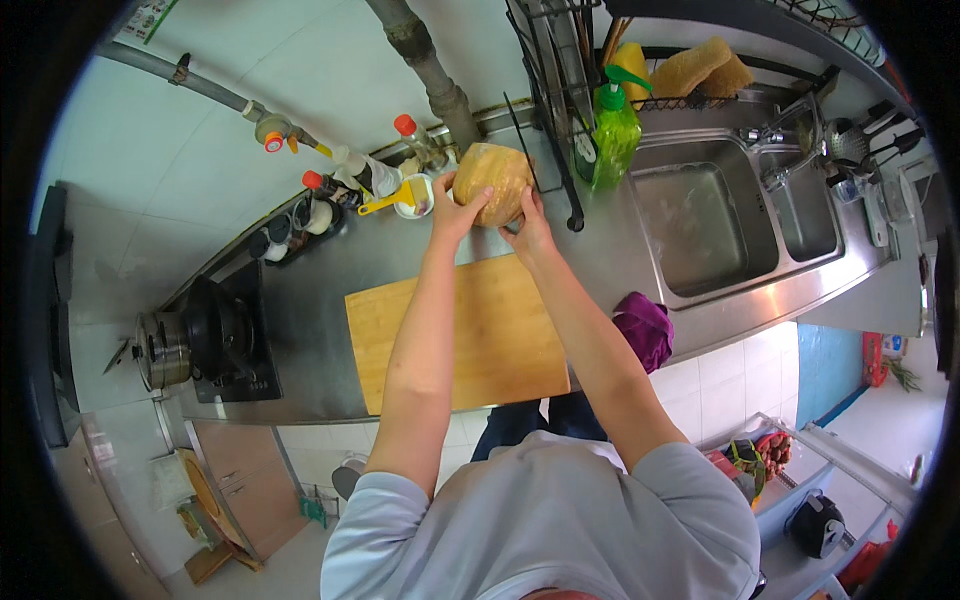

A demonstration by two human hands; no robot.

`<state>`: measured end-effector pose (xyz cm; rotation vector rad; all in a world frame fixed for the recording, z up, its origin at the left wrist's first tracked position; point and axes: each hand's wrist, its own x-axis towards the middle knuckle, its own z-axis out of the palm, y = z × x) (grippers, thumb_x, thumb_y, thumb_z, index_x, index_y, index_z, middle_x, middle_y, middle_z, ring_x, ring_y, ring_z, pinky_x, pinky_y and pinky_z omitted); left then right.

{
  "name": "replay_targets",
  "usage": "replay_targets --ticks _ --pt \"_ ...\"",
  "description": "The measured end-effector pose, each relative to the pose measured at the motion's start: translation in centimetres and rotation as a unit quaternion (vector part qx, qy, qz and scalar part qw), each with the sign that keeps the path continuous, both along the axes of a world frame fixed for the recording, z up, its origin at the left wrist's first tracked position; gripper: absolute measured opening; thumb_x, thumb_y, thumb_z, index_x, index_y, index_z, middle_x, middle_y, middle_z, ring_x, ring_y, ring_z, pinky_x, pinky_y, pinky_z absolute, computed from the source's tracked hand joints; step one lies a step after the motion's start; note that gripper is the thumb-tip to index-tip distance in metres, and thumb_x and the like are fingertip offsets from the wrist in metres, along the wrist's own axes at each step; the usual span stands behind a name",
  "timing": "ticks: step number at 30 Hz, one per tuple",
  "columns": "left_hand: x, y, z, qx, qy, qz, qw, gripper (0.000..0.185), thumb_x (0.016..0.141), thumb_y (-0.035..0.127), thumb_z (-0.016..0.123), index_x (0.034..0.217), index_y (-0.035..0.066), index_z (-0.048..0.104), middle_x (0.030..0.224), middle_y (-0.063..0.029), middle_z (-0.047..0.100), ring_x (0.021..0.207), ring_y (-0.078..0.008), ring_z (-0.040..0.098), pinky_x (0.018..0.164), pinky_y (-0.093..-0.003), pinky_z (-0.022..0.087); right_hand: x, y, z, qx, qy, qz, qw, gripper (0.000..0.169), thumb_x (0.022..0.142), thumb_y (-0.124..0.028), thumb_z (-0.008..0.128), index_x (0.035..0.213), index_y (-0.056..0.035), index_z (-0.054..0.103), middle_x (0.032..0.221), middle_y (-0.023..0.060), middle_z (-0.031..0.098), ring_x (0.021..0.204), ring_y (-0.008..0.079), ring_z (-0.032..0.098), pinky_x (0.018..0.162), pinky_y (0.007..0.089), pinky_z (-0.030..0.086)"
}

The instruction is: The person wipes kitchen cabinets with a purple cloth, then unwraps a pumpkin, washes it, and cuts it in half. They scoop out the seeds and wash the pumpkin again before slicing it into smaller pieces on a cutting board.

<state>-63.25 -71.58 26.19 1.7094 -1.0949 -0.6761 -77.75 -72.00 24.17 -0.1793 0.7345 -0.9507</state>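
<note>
Between my two hands is a large tan-orange piece of pumpkin (491, 180), near the back of the steel counter. My left hand (455, 213) grips its left side, thumb across the front. On the right side my right hand (530, 230) holds it with the fingers low against the rind. Whether its underside touches the counter is hidden. Below my forearms lies a wooden cutting board (487, 330). Just left of the pumpkin stand a small white bowl (411, 213) and a yellow-handled peeler (390, 199) resting across it.
A dish rack (551, 97) and a green soap bottle (616, 135) stand right of the pumpkin. Farther right is a double sink (701, 217). A purple cloth (643, 330) lies at the counter's front edge. Seasoning bottles (300, 217) line the wall; a black wok (217, 330) sits left.
</note>
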Motion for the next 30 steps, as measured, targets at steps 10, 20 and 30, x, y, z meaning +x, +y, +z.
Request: replay_targets --ticks 10,20,30 --pt "-6.4 21.4 7.3 -0.049 0.192 0.082 0.977 0.078 0.069 0.012 0.081 0.124 0.005 0.025 0.125 -0.0134 0.032 0.112 -0.0294 0.048 0.084 -0.0366 0.052 -3.0 14.2 5.6 -0.265 0.222 0.097 0.933 0.085 0.083 -0.033 0.07 0.14 -0.0026 0.015 0.14 0.0163 0.028 0.129 0.0255 0.033 0.106 0.0394 0.032" --pt "-6.1 32.3 4.6 0.025 0.196 0.061 0.978 0.058 0.075 0.009 0.077 0.115 0.003 0.036 0.112 -0.0173 0.049 0.107 -0.0245 0.053 0.088 -0.0337 0.049 -2.8 23.8 2.4 -0.331 0.316 0.026 0.889 0.091 0.066 -0.02 0.083 0.133 0.003 0.026 0.124 0.0176 0.041 0.123 0.0269 0.038 0.102 0.039 0.036" --pt "-0.8 31.7 6.0 -0.145 -0.096 0.033 0.984 0.016 0.071 0.002 0.071 0.077 0.001 0.056 0.079 -0.0097 0.059 0.074 -0.0244 0.056 0.065 -0.0323 0.045 -2.4 26.8 5.7 -0.437 0.526 0.104 0.722 0.102 0.056 -0.018 0.086 0.137 -0.0007 0.026 0.125 0.0171 0.039 0.122 0.0289 0.04 0.104 0.0397 0.034"
